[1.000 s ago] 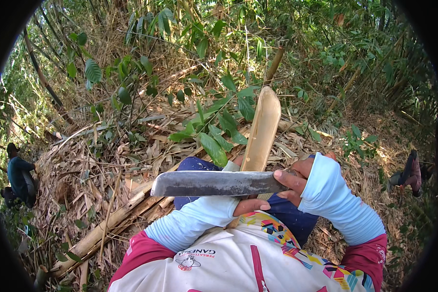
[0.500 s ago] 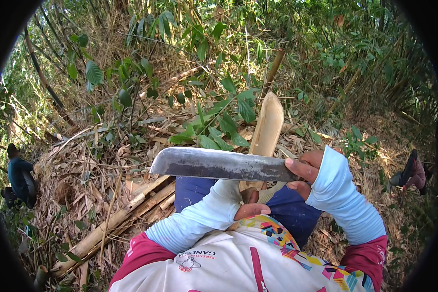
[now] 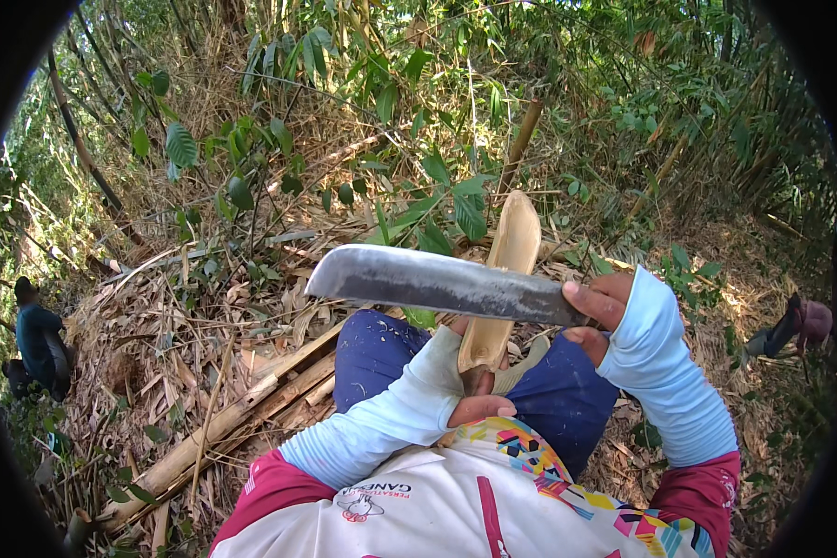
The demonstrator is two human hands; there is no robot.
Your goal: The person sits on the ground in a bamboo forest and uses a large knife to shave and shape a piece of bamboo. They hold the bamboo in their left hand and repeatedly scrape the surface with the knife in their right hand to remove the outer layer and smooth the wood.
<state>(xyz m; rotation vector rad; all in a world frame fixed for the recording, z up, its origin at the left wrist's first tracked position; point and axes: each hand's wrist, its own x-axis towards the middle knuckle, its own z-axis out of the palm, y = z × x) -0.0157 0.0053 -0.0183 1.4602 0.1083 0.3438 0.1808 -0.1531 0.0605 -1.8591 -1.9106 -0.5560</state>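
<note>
In my right hand (image 3: 603,312) is a machete (image 3: 418,279), gripped at its handle end with the fingers closed. Its broad dark blade has a pale upper edge and points left. The blade passes across the middle of a split bamboo piece (image 3: 516,232), hiding part of it; whether they touch I cannot tell. Hollow and pale inside, the bamboo rises away from me to a rounded far end. My left hand (image 3: 479,407) is closed around its near end, thumb on the near side, most fingers hidden behind it. My blue-trousered knees are below.
Long split bamboo poles (image 3: 223,428) lie on the leaf litter at left. A leafy plant (image 3: 442,209) and an upright cut stem (image 3: 523,139) stand ahead. One person (image 3: 39,339) is at the far left, another (image 3: 795,325) at the far right. Dense bamboo thicket fills the background.
The machete has shifted right and its tip has tilted upward. The bamboo's far end has come slightly nearer, and more of its near part shows below the blade.
</note>
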